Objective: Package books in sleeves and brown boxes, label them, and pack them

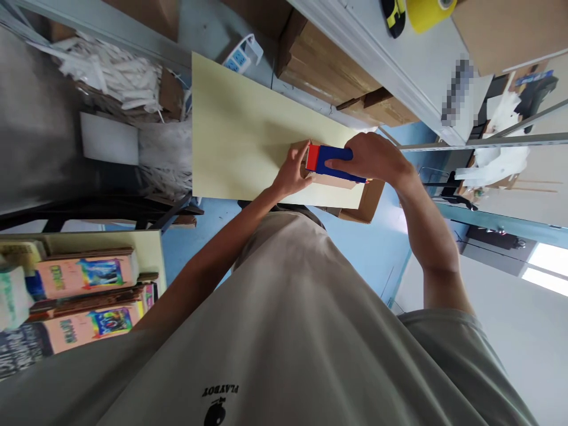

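Note:
My right hand [375,157] is closed round a blue, block-shaped thing with a red end [335,161]; its exact kind I cannot make out. The red end points left, over a small cardboard box [339,177] on the pale yellow tabletop [239,130]. With thumb and fingers on either side, my left hand [293,171] grips the left end of that box, close to the red end. Part of the box is hidden beneath the blue thing and my hands.
An open carton [373,201] stands at the table's right end. Large cartons [328,59] and a white power strip [242,56] lie beyond. A shelf at upper right bears a yellow tape roll [428,12]. Printed boxes [89,275] stand at lower left.

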### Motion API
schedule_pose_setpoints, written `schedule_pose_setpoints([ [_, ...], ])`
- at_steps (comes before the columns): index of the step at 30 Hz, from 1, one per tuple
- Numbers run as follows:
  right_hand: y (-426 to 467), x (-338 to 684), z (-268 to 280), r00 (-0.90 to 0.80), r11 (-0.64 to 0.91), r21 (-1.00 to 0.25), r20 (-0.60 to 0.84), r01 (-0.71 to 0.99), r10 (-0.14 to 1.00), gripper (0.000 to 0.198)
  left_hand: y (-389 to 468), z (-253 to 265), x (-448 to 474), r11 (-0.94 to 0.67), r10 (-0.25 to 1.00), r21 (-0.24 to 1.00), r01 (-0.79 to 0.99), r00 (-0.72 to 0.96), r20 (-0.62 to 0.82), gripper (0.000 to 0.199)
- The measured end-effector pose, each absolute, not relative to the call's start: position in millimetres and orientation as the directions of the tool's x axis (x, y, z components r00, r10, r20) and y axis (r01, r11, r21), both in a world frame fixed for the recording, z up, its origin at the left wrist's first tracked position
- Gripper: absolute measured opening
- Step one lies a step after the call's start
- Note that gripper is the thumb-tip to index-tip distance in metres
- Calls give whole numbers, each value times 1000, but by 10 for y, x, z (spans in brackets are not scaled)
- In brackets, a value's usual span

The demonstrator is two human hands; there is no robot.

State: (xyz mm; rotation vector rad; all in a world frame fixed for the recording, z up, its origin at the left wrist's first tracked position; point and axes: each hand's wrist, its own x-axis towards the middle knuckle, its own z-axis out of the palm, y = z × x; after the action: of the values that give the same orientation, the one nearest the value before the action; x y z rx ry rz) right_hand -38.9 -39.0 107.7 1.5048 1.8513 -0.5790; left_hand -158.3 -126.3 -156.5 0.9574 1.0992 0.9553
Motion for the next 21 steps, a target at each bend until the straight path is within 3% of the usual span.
schedule_pose_setpoints([
  [7, -392, -423, 1020, -178, 282, 27, -715, 959, 676, 80, -960, -1689, -1553, 252, 946, 967, -31, 220, -240, 32],
  [14, -385, 94, 1036, -106, 210, 51, -735, 976, 670, 76, -1060, -1901, -1463, 198, 959, 980, 20, 203, -198, 41],
  [21, -258, 828, 647, -80, 146, 11, -795, 989, 602, 79, -1033, -1897, -1554, 213, 950, 974, 76, 217, -225, 52],
])
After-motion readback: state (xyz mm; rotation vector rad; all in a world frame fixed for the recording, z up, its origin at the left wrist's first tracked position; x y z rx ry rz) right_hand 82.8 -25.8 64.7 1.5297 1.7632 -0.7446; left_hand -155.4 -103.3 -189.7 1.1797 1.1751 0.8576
